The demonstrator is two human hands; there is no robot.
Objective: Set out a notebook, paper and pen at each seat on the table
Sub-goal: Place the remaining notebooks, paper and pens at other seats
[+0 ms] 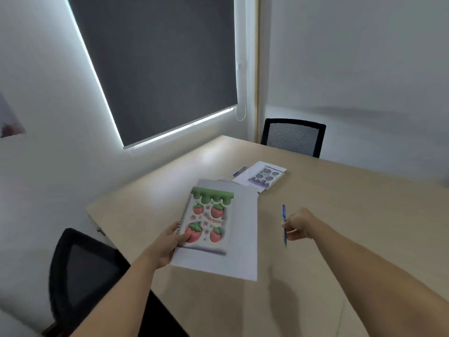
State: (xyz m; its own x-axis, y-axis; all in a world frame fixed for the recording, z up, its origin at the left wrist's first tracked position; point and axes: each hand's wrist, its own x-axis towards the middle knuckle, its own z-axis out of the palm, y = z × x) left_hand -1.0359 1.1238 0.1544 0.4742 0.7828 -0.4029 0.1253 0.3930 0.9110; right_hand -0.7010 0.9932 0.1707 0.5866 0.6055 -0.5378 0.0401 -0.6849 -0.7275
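The left hand (167, 242) pinches the strawberry notebook (209, 220) and paper (240, 239), long sides pointing to 12 o'clock, while the right hand (297, 224) at 3 o'clock grips the blue pen (284, 224) above the worktop (352, 215).

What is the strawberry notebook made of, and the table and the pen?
Strawberry notebook: probably paper pages with a glossy card cover, on a wire spiral along its left edge. Table: looks like pale wood laminate, smooth, with a soft sheen. Pen in the right hand: likely blue plastic.
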